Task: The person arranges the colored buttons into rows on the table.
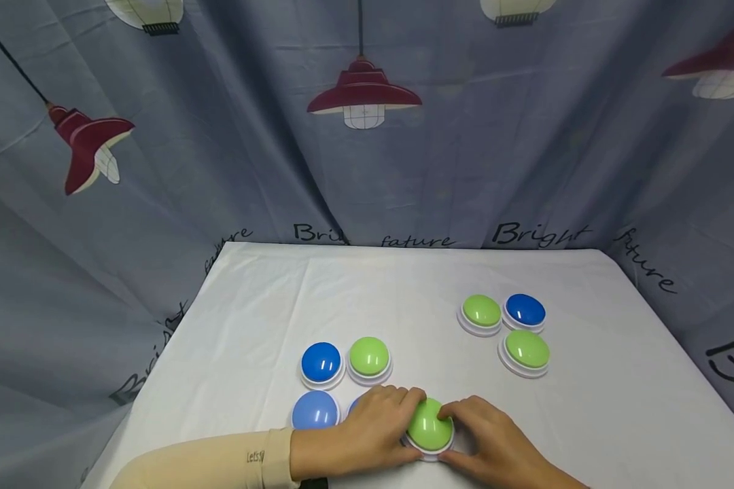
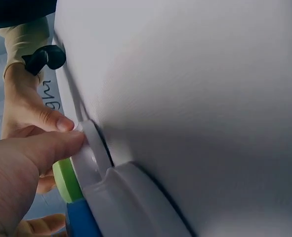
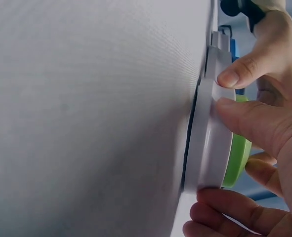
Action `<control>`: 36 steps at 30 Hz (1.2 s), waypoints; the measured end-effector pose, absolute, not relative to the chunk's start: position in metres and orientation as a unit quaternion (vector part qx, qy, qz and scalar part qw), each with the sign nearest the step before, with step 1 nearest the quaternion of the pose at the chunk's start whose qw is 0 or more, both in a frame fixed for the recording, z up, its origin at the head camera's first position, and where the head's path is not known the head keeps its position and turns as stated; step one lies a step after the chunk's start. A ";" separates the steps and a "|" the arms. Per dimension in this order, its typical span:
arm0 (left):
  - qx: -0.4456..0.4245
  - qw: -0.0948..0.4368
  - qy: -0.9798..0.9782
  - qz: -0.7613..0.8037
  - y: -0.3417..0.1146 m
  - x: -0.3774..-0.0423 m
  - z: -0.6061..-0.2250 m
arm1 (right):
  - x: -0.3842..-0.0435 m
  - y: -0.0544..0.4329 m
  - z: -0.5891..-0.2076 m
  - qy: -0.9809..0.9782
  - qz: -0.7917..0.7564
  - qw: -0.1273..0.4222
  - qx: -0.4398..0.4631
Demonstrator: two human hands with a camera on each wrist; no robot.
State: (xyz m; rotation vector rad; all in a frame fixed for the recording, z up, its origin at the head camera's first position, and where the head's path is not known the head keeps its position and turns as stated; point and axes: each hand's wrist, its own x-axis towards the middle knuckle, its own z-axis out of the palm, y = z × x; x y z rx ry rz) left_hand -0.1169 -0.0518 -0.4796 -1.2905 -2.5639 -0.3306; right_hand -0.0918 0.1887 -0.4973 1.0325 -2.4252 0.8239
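Note:
A push button with a green dome and white round base (image 1: 430, 426) sits on the white cloth near the front. My left hand (image 1: 376, 426) holds its left side, thumb low on the base and fingers by the dome. On the other side my right hand (image 1: 492, 441) grips it between thumb and fingers. The right wrist view shows both thumbs on the white base (image 3: 212, 143), close together. Left of it, a blue button is mostly hidden behind my left hand. In the left wrist view, the green dome (image 2: 68, 181) shows beyond my left thumb.
A paler blue button (image 1: 315, 410), a darker blue button (image 1: 321, 363) and a green button (image 1: 370, 357) cluster at left. Farther right stand two green buttons (image 1: 482, 311) (image 1: 527, 350) and a blue button (image 1: 525, 310). A grey printed curtain (image 1: 367, 170) hangs behind the table.

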 end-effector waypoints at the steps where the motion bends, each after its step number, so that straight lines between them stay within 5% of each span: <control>1: -0.443 0.120 -0.881 -0.112 -0.052 -0.118 -0.479 | -0.092 0.188 -0.497 -0.865 0.293 0.185 0.364; 16: -0.465 -0.089 -0.877 -0.077 -0.048 -0.145 -0.452 | -0.107 0.197 -0.475 -0.908 0.286 0.005 0.307; 27: -0.440 -0.203 -0.872 -0.061 -0.031 -0.180 -0.421 | -0.142 0.205 -0.466 -0.917 0.287 0.032 0.274; 36: -0.429 -0.167 -0.880 -0.116 -0.002 -0.215 -0.421 | -0.173 0.214 -0.462 -0.933 0.263 0.068 0.235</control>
